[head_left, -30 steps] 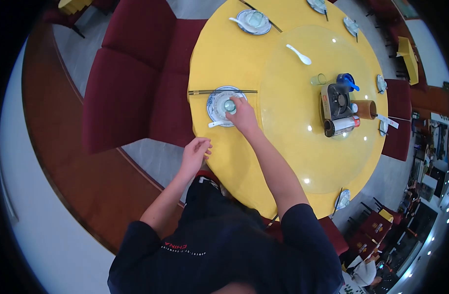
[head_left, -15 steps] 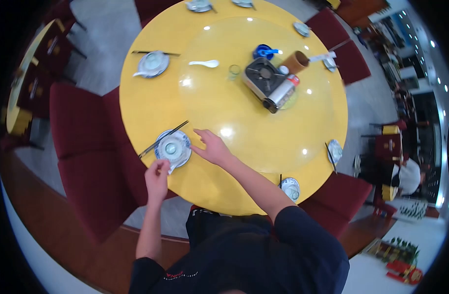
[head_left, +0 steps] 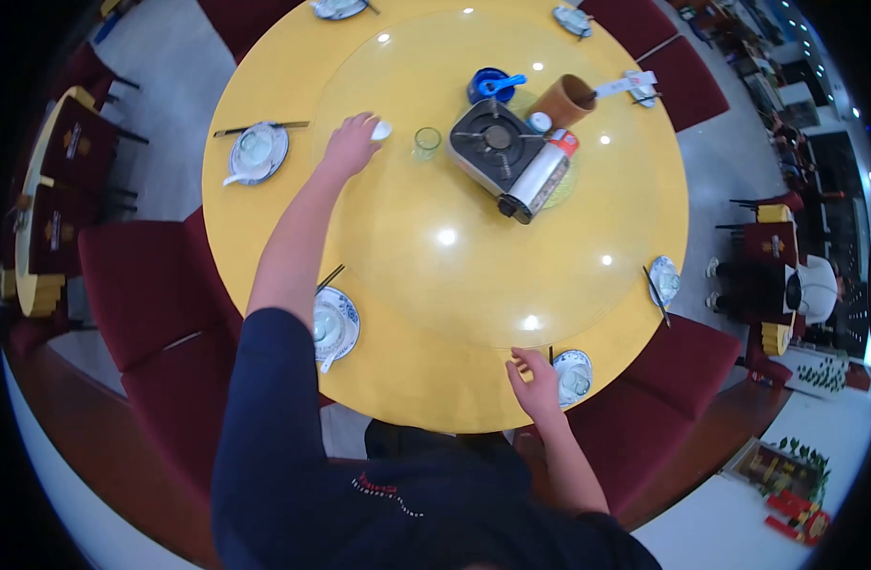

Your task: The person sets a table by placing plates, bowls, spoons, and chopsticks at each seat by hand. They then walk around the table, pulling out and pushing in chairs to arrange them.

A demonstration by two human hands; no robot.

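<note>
Only the tip of the white ceramic spoon [head_left: 382, 130], on the far-left part of the round glass turntable [head_left: 473, 275], shows. The rest is under the left hand [head_left: 350, 142], so the grip can't be read. The blue-and-white plate [head_left: 347, 323] at the near-left edge of the yellow round table [head_left: 255, 218] is approx. half covered by the left forearm. The dark chopsticks [head_left: 330, 277] beside it show one short end only. The pale far-edge plate [head_left: 338, 8] is cut off by the pic's top. Print on the silver gas canister w/ red cap [head_left: 538, 176] is too small to read. The right hand [head_left: 535, 383] at the near edge is prob. touching the small plate w/ cup [head_left: 576, 372], but contact is unclear.
</note>
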